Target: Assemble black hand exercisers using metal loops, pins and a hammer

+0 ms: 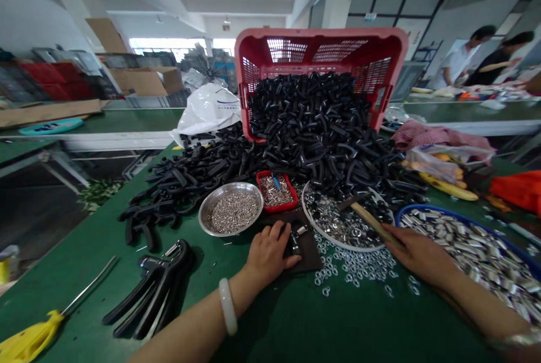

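My left hand [267, 255] is closed on a black clamp part [295, 243] with a small spring, which rests on a dark pad [310, 256] in the middle of the green table. At the right, my right hand [416, 253] holds the wooden handle of a hammer [374, 223]; its head lies over a white tray [305, 205] of metal pieces. Just behind my left hand are a steel bowl [203, 222] of small rivets and a red box [295, 200] of pins with a blue item in it.
A tipped red crate [397, 50] spills black handles across the back. Assembled clamps [158, 290] and a yellow-handled screwdriver [36, 336] lie left. Metal rings [363, 264] and a blue tray [406, 206] of metal parts lie right. Two people stand far right.
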{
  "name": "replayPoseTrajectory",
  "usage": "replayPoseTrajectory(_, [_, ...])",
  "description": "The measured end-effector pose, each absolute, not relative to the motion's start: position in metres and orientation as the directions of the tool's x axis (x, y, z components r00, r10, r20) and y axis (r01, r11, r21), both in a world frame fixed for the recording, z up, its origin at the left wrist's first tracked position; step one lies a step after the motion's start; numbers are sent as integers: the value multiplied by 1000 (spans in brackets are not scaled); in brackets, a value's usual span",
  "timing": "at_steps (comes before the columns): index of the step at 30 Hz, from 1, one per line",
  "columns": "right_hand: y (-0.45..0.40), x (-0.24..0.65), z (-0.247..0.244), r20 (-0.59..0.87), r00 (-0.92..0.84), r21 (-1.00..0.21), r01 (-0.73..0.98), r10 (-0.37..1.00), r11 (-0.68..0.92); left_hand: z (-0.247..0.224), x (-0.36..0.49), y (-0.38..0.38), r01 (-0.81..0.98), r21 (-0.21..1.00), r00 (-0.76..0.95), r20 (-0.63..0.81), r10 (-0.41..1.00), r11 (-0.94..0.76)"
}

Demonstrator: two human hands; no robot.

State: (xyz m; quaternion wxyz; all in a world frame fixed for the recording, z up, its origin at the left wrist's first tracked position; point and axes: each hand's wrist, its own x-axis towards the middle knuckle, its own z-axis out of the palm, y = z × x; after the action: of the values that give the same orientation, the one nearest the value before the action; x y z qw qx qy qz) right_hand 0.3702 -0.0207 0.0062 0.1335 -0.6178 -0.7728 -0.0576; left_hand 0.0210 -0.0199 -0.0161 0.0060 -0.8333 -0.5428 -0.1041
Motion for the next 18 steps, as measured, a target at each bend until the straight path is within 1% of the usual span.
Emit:
replayPoseTrajectory(2, [-14,350,10,293,-240,26,969,926,244,-13,23,-17,895,103,419,142,897,-434])
replayPoseTrajectory(3, [-11,333,12,337,-252,48,967,907,251,-9,24,-15,887,114,433,129,892,-447])
replayPoseTrajectory(4, [-8,313,13,362,-313,25,945,878,326,-3,23,-11,880,132,444,117,888,-457])
replayPoseTrajectory(6, [2,272,13,379,-482,-85,832,790,548,13,19,-2,864,196,455,93,885,-465])
replayPoseTrajectory(7, [7,253,12,375,-545,-157,760,750,631,23,16,2,852,250,458,68,886,-460])
replayPoseTrajectory(8, [13,238,11,397,-565,-232,701,723,674,32,12,7,835,323,459,34,888,-445])
replayPoseTrajectory(10, [24,218,7,419,-538,-387,622,731,680,48,3,16,780,514,457,-75,886,-358])
replayPoseTrajectory(11, [29,214,6,403,-519,-458,598,753,657,53,-1,20,748,601,439,-133,889,-280])
replayPoseTrajectory(12, [35,211,5,367,-507,-521,583,780,624,56,-4,25,721,668,413,-202,888,-183])
replayPoseTrajectory(13, [39,210,4,318,-502,-573,574,804,585,56,-5,29,700,710,385,-275,881,-84])
replayPoseTrajectory(14, [44,209,3,265,-500,-610,575,825,545,54,-6,34,691,723,354,-339,872,1])
replayPoseTrajectory(15, [48,209,2,218,-497,-630,586,840,510,50,-5,38,710,703,317,-387,866,54])
replayPoseTrajectory(17, [54,207,2,149,-492,-622,628,858,468,40,0,44,801,595,226,-409,884,71])
replayPoseTrajectory(18, [56,205,2,124,-490,-595,659,863,460,35,4,46,850,525,178,-381,907,53])
